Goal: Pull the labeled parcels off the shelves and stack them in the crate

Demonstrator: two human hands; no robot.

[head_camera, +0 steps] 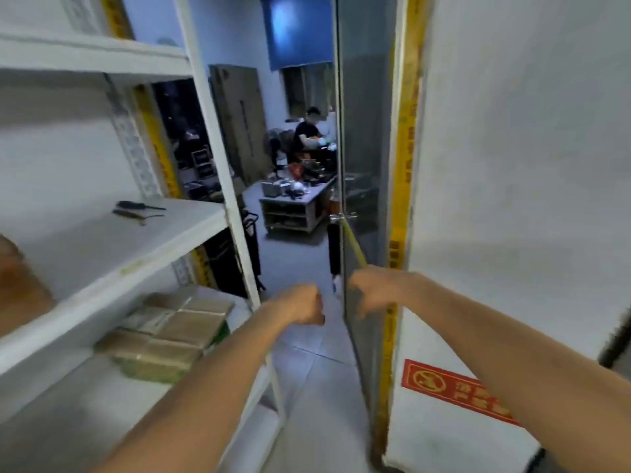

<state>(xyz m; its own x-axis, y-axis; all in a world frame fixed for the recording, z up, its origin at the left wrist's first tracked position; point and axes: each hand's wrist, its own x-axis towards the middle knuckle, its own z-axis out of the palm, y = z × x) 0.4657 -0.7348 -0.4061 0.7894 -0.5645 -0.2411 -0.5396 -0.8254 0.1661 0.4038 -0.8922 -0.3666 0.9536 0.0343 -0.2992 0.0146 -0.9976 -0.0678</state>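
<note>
Now, the brown parcels (pixel 170 331) sit bunched together at lower left, on the bottom board of the white shelving (pixel 218 165). Green shows under their edges, and neither hand touches them. My left hand (pixel 300 305) is out at centre frame, clenched in a fist with nothing in it. My right hand (pixel 372 295) is just beside it, fingers curled, where a yellow strap (pixel 355 249) runs down from the glass door (pixel 365 131); it's too blurred to tell if I'm gripping it. Two dark tools (pixel 140 211) lie on the middle board, and a red sign (pixel 457 390) sits at lower right.
</note>
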